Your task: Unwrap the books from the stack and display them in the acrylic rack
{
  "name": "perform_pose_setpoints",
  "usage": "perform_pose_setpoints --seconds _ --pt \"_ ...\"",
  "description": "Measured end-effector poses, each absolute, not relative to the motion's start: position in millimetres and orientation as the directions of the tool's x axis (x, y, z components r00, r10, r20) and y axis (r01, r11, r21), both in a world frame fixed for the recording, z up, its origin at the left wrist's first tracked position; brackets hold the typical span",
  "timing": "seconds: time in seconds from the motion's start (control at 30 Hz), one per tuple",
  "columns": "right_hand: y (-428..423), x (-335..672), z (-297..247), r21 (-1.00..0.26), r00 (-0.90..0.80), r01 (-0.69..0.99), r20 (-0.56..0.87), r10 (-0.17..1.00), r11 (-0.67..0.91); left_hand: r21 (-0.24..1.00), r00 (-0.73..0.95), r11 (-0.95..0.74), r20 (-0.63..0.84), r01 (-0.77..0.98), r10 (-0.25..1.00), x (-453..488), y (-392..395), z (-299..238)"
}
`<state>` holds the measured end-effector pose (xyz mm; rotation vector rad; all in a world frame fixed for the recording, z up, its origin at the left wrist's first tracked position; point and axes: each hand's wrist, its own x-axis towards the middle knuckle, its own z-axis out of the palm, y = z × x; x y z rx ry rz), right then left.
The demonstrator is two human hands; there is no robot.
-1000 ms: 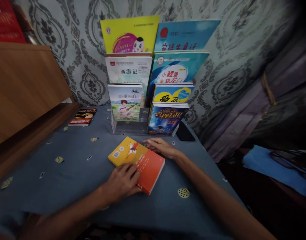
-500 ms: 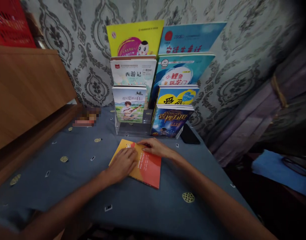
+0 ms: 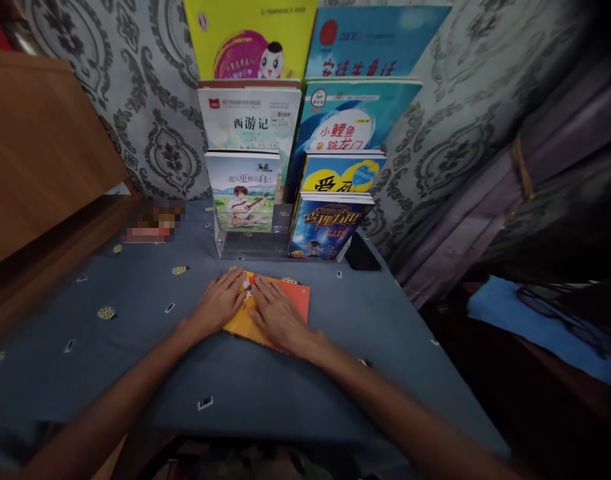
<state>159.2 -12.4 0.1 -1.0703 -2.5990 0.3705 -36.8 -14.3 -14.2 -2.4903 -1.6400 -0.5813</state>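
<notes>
A closed yellow and orange book [image 3: 298,298] lies flat on the blue patterned tablecloth. My left hand [image 3: 220,301] rests on the book's left side, fingers stretched out toward its top edge. Across the middle of the cover lies my right hand [image 3: 279,319], palm down, with fingers extended up and to the left. Both hands hide much of the cover. Just behind the book stands a clear display rack [image 3: 252,248] holding several upright books, among them a white one with a guitar player [image 3: 248,200] and a dark blue one [image 3: 330,230] in front.
To the right of the rack lies a black flat object [image 3: 362,253]. A wooden cabinet [image 3: 50,153] borders the table on the left, with a blurred-out item [image 3: 152,225] near it. Beyond the table's right edge are a curtain [image 3: 465,207] and a blue cloth [image 3: 530,327].
My right hand has slid from the book's upper edge down onto the middle of the cover. My left hand has shifted to the left side. The camera view has tilted down a little.
</notes>
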Motion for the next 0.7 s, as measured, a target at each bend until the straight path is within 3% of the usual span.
perform_pose_setpoints --seconds 0.33,0.7 --pt "-18.1 210.3 -6.7 -0.285 -0.462 0.817 0.198 0.865 0.502 0.118 0.340 -0.393 0.320 0.912 0.884 -36.0 -17.6 -6.9" --pt "-17.1 224.1 -9.7 -0.330 -0.458 0.803 0.193 0.868 0.497 0.103 0.333 -0.379 0.304 0.920 0.893 -35.1 -17.6 -3.0"
